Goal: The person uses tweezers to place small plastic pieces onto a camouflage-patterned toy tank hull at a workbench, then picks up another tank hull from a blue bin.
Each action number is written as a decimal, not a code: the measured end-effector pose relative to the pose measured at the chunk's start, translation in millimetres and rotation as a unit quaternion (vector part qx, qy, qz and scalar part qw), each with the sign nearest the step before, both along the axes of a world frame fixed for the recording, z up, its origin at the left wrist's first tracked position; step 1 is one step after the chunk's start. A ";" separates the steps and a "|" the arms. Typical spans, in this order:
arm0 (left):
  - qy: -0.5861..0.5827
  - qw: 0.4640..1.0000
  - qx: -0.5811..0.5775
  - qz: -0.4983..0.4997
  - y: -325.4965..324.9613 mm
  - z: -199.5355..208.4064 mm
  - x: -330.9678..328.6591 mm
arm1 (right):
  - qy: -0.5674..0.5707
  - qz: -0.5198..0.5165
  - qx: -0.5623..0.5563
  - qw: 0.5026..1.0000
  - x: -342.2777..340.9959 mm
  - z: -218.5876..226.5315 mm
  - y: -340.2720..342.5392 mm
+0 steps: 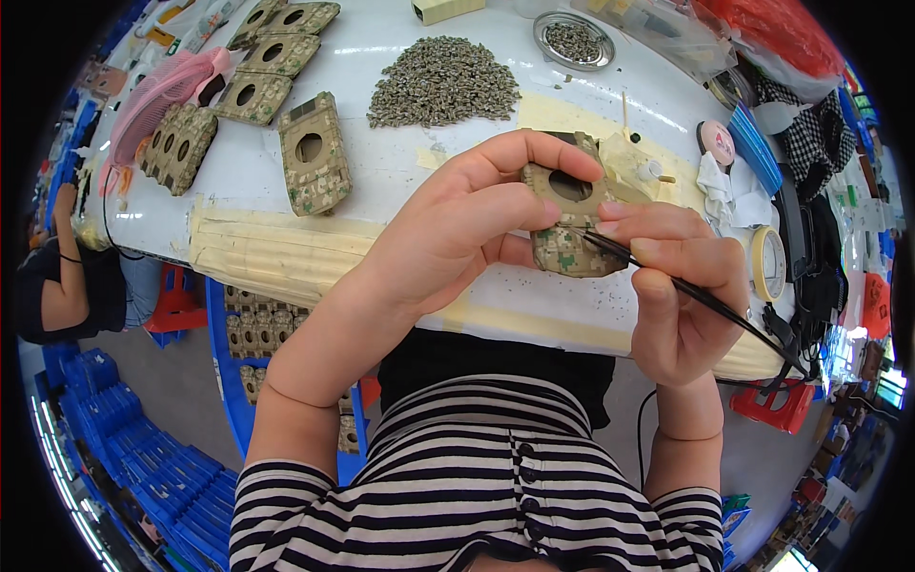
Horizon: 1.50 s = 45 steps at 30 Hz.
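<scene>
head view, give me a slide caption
Left hand holds a camouflage-patterned shell, right hand holds black tweezers at its surface, with a heap of small parts beyond.

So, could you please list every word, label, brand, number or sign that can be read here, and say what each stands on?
There is no text here that I can read.
Round pink-and-white container: its markings are too small and blurred to read.
Camouflage-patterned shell in the left hand: no lettering that I can make out.
Black tweezers in the right hand: none visible.
</scene>
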<state>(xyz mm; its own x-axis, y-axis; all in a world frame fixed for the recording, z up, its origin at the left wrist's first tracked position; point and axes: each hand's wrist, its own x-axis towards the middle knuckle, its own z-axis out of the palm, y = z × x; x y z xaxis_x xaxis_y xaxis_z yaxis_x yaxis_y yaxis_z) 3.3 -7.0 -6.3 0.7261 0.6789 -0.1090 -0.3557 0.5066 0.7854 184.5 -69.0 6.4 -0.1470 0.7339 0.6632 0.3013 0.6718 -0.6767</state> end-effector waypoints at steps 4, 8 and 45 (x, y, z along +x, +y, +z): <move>0.000 1.000 -0.003 -0.001 -0.2 0.4 -0.5 | -0.001 0.000 0.000 1.000 -0.3 0.2 0.5; 0.001 1.000 -0.001 -0.001 -0.3 0.6 -0.4 | -0.003 -0.002 -0.003 1.000 -0.4 0.4 0.1; -0.010 0.999 0.006 0.030 1.7 0.0 0.9 | 0.062 -0.100 0.046 0.992 18.6 3.8 -1.2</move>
<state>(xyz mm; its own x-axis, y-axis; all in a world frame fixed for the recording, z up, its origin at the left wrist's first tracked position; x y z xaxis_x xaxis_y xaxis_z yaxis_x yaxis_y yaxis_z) 4.2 -5.4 -6.2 0.6856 0.7228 -0.0863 -0.4011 0.4740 0.7838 203.1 -70.2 10.2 0.0829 0.6759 0.7323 0.3536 0.6671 -0.6558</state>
